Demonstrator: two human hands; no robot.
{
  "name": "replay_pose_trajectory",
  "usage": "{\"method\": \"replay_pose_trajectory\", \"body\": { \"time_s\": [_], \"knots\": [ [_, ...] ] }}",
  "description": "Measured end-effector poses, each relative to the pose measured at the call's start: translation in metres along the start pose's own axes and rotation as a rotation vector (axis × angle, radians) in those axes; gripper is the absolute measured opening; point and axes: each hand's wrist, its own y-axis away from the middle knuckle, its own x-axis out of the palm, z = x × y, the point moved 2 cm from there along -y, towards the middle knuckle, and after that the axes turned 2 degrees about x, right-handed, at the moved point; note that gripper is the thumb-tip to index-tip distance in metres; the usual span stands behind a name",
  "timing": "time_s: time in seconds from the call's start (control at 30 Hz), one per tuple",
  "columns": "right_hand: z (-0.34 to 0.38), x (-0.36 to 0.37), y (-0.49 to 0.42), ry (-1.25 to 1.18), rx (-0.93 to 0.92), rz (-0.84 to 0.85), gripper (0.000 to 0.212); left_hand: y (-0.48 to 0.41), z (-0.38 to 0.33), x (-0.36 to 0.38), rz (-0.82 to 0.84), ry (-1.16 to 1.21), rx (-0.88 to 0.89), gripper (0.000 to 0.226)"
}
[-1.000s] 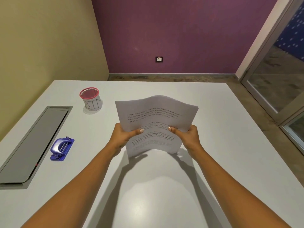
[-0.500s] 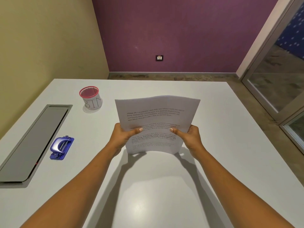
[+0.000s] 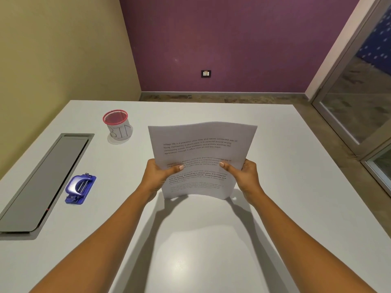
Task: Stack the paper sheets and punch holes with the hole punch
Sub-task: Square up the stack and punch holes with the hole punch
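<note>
**Sheets gathered upright; punch not yet used**

The paper sheets [image 3: 203,149] stand nearly upright over the middle of the white table [image 3: 285,187]. Their printed side faces me and they bow slightly across the width. The left hand [image 3: 157,176] grips the left edge and the right hand [image 3: 246,176] grips the right edge. Each thumb lies on the front face with the fingers curled behind. The lower edge sits at or just above the tabletop; I cannot tell whether it touches.

The edges look roughly aligned, so I judge the stacking nearly complete, with perhaps a tap left to square the bundle. The blue hole punch [image 3: 80,188] lies well apart to the left, just beside a grey recessed panel [image 3: 42,182]. It is untouched and has no paper in it. A pink-rimmed cup [image 3: 117,125] marked "BIN" stands beyond it.

No holes show in the sheets. As I read it, the whole punching step is left: bring the stack to the punch, feed one edge into its slot, and press the lever.
</note>
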Motion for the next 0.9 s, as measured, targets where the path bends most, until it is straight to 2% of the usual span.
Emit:
{"method": "replay_pose_trajectory", "body": {
  "time_s": [0.13, 0.47, 0.9],
  "knots": [
    [0.0042, 0.0022, -0.0015, -0.021, -0.019, 0.003, 0.02, -0.0014, -0.0039, 0.0004, -0.038, 0.001, 0.018, 0.029],
    [-0.0033, -0.0032, -0.0001, -0.006, -0.001, 0.01, 0.016, -0.0002, 0.0015, 0.0, -0.007, -0.008, -0.012, 0.023],
    [-0.0011, -0.0038, -0.0024, -0.012, -0.013, 0.014, 0.017, -0.0031, -0.0053, 0.0005, 0.005, -0.005, 0.051, 0.03]
  ]
}}
